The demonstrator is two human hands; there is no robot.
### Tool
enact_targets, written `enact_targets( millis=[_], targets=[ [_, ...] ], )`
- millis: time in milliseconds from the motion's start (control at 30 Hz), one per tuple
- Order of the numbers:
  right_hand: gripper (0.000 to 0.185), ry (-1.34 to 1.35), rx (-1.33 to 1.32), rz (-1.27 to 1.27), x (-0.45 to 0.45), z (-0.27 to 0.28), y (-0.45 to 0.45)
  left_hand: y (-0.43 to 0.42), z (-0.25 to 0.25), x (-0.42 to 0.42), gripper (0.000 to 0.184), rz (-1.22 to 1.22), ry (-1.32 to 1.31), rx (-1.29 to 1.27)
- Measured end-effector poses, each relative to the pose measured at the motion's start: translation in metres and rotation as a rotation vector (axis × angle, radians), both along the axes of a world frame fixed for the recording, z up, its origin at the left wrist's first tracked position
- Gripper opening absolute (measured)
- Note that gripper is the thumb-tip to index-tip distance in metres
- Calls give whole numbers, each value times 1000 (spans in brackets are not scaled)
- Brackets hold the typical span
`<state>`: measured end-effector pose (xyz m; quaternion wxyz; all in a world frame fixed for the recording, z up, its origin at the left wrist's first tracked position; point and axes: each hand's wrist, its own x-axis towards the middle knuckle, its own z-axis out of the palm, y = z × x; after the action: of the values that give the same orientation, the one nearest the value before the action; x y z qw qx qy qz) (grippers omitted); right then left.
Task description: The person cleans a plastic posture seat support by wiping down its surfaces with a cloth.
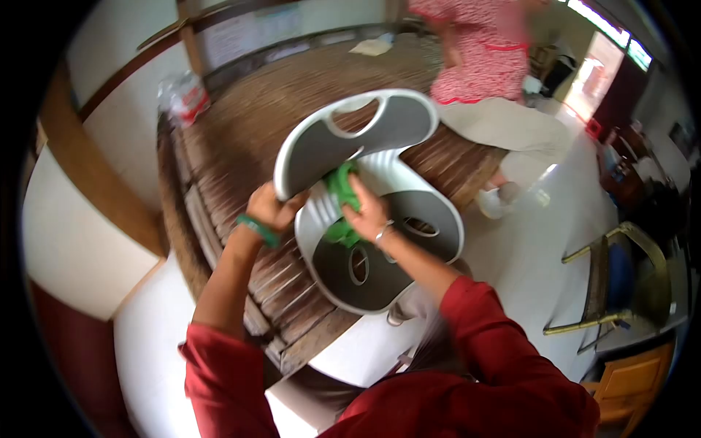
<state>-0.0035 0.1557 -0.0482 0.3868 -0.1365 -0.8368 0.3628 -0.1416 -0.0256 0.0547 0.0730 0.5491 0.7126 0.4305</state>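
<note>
Right hand (368, 210) pinches the cloth (339, 185) inside that curvy seat (431, 206); left hand (270, 210) clamps its edge, just left of the cloth.

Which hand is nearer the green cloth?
Right. The right hand is holding the green cloth against the stool; the left hand grips the stool's edge, apart from the cloth.

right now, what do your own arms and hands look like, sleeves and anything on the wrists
Both arms wear plain red sleeves that stop short of the wrists, leaving the forearms bare. The left hand is ungloved, with a green band around its wrist. The right hand is also ungloved, with a thin, pale bracelet at the wrist; its material is unclear.
</note>
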Motion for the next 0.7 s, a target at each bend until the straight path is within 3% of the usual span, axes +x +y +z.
enact_targets(
  millis=[100, 133, 167, 367, 700],
  targets=[
    [70, -296, -35, 45, -7, -12, 2, 2, -6, -8, 26, -65, -70, 76],
    [70, -378, -90, 47, -3, 5, -1, 3, 9, 1, 25, -84, 34, 81],
    [71, -268, -22, 19, -9, -15, 4, 7, 1, 0, 25, -42, -5, 103],
    [71, -362, 30, -58, 0, 8, -2, 10, -1, 0, 26, -58, 31, 170],
    [62, -676, 106, -16, 17, 39, -5, 10, 6, 8, 31, -18, 156, 179]
  ],
)
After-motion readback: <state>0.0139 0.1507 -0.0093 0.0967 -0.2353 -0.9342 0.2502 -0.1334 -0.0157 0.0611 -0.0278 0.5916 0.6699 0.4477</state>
